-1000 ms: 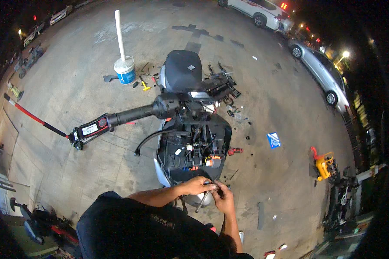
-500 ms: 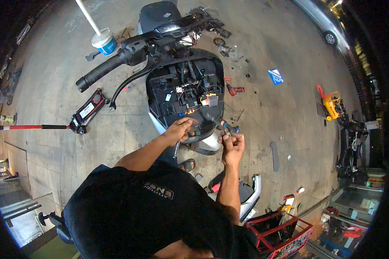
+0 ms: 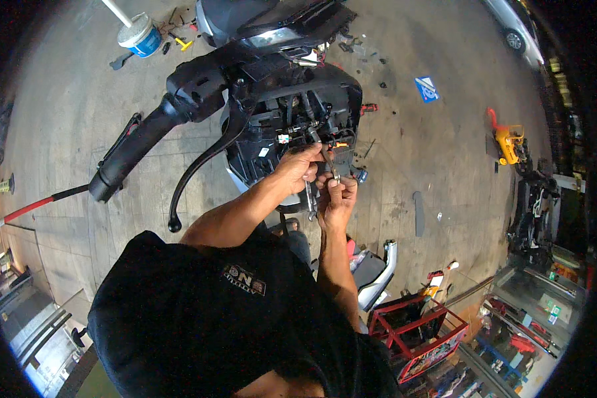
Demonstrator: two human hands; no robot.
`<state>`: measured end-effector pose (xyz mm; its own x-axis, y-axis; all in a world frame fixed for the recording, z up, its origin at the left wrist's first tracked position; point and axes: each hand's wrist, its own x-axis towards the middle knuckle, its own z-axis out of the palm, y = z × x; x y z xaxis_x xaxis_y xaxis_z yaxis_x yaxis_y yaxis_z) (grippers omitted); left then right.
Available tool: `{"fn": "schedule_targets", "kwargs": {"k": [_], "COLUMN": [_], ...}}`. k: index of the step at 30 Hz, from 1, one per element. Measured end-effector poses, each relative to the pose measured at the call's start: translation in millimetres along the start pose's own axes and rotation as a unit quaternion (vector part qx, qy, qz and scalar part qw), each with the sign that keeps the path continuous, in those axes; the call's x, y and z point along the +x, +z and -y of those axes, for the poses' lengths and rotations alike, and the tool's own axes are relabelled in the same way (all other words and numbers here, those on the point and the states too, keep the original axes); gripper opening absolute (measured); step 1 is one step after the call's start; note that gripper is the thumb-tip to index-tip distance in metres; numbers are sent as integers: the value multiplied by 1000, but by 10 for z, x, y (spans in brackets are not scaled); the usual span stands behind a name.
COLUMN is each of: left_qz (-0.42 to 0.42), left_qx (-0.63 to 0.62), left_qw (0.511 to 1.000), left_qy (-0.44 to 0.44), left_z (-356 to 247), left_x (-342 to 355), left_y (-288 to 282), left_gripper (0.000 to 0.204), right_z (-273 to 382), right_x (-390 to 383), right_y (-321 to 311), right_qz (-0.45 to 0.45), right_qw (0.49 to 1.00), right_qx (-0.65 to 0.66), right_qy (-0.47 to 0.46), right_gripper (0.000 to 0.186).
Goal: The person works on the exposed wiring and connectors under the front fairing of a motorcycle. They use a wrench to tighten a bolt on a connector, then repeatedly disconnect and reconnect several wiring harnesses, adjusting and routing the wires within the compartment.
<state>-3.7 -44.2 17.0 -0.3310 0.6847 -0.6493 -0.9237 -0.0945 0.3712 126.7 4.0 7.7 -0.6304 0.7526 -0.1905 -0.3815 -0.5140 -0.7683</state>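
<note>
- One red-black bar (image 3: 30,211) at nine o'clock from the hands, reaching far outward, perhaps long for the sake of leverage.
- Handlebar grip (image 3: 131,147), also toward nine, jutting out above the floor, free of both hands.
- Bucket (image 3: 144,45) at ten, with a white pole (image 3: 117,12) rising from its top, probably serving as a weighted base.
- Open bay (image 3: 262,136) of the scooter, toward eleven, parts and wiring bare, seemingly uncovered for reach from above.
- Left hand (image 3: 296,169), curled around a metal tool (image 3: 310,199) pointing toward six, apparently tucked in the palm to leave fingertips usable.
- Metal piece (image 3: 331,165), between both hands at the bay's near edge, steadied from two sides; exact kind too small to tell.
- Right hand (image 3: 339,196), thumb and fingers pinched on the piece's lower end, likely for fine control.
- Red crate (image 3: 393,336) at five, beside the body, likely for easy reach.
- Blue packet (image 3: 426,89) at two, flat on the floor.
- Yellow machine (image 3: 509,144) at three, well apart, perhaps to leave working room.
</note>
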Motion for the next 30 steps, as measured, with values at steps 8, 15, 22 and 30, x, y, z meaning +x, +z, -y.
{"fn": "schedule_targets", "kwargs": {"k": [8, 15, 22, 30], "left_qz": [-52, -85, -77, -3], "left_qx": [65, 88, 46, 14], "left_qw": [995, 991, 996, 1000], "left_qy": [45, 50, 15, -23], "left_z": [22, -58, -159, -176], "left_x": [66, 59, 103, 115], "left_y": [-118, -112, -103, -94], "left_gripper": [20, 17, 17, 24], "right_z": [-99, 83, 112, 342], "right_x": [-96, -10, 305, 197], "right_y": [29, 91, 285, 459], "right_qz": [10, 42, 92, 75], "right_qw": [992, 951, 852, 853], "right_qx": [73, 89, -515, -512], "right_qy": [100, 293, 34, -64], "right_gripper": [11, 24, 28, 39]}}
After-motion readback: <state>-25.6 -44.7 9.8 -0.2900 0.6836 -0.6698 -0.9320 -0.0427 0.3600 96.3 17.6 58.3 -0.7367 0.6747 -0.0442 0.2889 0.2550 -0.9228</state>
